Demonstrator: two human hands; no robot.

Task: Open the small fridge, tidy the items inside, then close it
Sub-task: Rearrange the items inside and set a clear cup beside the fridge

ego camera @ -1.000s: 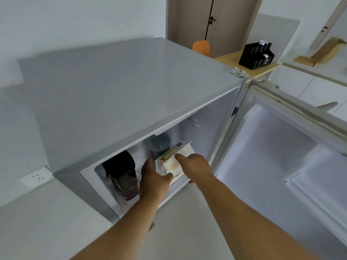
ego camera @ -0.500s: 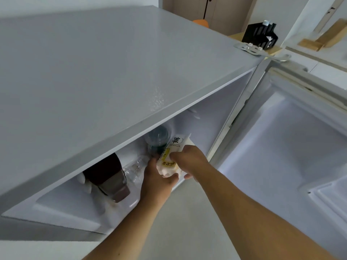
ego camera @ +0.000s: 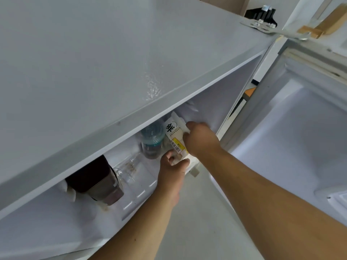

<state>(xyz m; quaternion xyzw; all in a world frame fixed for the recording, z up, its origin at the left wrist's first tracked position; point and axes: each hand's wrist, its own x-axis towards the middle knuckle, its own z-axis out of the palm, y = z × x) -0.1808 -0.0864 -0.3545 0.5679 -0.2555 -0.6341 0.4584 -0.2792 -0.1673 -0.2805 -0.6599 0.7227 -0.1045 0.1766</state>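
The small grey fridge (ego camera: 112, 72) stands open, its door (ego camera: 293, 139) swung out to the right. Both my hands hold a white carton (ego camera: 173, 131) with black characters and a yellow label, upright at the right of the fridge shelf. My right hand (ego camera: 201, 139) grips its upper right side. My left hand (ego camera: 173, 169) holds its lower end. Just left of the carton stands a clear bottle with a teal band (ego camera: 152, 141). A dark jar (ego camera: 97, 182) sits tilted at the left, with a clear glass item (ego camera: 124, 171) lying beside it.
The fridge top overhangs and hides most of the interior. The door's inner liner has a moulded shelf (ego camera: 336, 197) at the lower right. A black organiser (ego camera: 262, 13) and a wooden piece (ego camera: 326, 25) sit beyond the fridge. Pale floor (ego camera: 202, 222) lies below my arms.
The view has dropped closer to the fridge opening. The carton has been raised from lying tilted to standing upright, further back at the right of the shelf, with both hands still on it.
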